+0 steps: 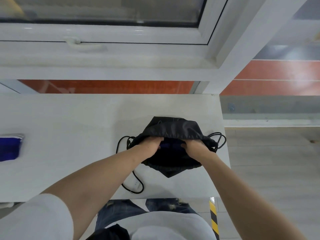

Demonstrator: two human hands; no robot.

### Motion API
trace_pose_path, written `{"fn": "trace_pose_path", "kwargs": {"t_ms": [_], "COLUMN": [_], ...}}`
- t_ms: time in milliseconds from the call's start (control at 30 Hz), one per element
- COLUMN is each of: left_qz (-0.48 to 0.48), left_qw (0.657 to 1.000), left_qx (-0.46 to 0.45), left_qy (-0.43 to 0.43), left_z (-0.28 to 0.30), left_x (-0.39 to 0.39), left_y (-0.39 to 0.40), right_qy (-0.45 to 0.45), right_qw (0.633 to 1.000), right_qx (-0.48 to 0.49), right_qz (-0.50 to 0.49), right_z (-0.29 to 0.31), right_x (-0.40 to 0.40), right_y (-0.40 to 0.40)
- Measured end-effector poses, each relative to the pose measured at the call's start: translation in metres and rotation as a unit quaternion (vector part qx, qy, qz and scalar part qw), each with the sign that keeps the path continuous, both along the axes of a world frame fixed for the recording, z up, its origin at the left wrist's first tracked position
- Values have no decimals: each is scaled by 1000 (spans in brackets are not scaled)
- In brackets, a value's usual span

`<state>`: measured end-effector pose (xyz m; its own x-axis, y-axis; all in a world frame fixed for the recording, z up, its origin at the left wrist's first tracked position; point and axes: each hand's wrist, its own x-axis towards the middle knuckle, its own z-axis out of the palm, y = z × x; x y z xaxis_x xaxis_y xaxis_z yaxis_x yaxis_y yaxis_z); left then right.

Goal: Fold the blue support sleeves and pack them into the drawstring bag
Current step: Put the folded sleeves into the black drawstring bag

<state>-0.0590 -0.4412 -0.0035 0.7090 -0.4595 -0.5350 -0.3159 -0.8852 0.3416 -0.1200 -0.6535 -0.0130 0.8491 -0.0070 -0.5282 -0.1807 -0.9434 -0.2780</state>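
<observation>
**Both hands in the mouth of the bag**

I stand at the near edge of the white tabletop (69,118), and the black drawstring bag (174,129) lies close to its right edge, near the far right corner. To the right of that edge the tabletop drops away to the floor; on the far side it meets a white window frame (103,54). To the left of the bag the tabletop runs wide and bare as far as a folded blue support sleeve (9,147), which lies well apart from my hands at the left border of the view, partly cut off.

My left hand (149,148) and my right hand (195,148) are both in the open mouth of the bag, with a gap between them. The fingers of each hand curl over something blue (170,145) that shows in the dark opening between them; I take it for a sleeve, though little of it is visible. The upper lip of the bag arches just over my knuckles, and the fingertips beneath it are hidden, so I cannot tell how firmly they pinch.

The black cords (133,185) loop out on the tabletop at both sides of the bag, one long loop trailing toward the near edge.
</observation>
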Motion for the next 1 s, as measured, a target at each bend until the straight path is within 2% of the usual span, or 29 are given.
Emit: {"fn": "trace_pose_path", "kwargs": {"t_ms": [100, 200, 267, 367, 567, 700, 833, 1000], "left_qz": [-16, -81, -89, -78, -69, -61, -30, 36], "left_qw": [1000, 997, 995, 991, 977, 968, 952, 950], "left_qx": [-22, -7, 17, 13, -82, -113, -101, -45], "left_qy": [-5, -13, -44, -110, -183, -214, -287, -307], "left_z": [-2, 3, 5, 16, 51, 75, 98, 100], "left_x": [-6, -13, -19, -30, -65, -82, -87, -92], "left_y": [3, 3, 4, 4, 31, 63, 102, 187], "right_qy": [-11, -35, -66, -127, -240, -290, -330, -340], "right_qw": [998, 998, 997, 991, 970, 956, 944, 939], "right_qx": [-28, -16, 4, 6, 4, 16, 25, 30], "right_qz": [-58, -55, -47, -44, -25, -35, 7, 51], "right_z": [-1, 4, 10, 20, 50, 70, 89, 106], "right_x": [-5, -10, -19, -38, -73, -82, -71, -57], "right_y": [9, 16, 19, 20, 43, 71, 110, 181]}}
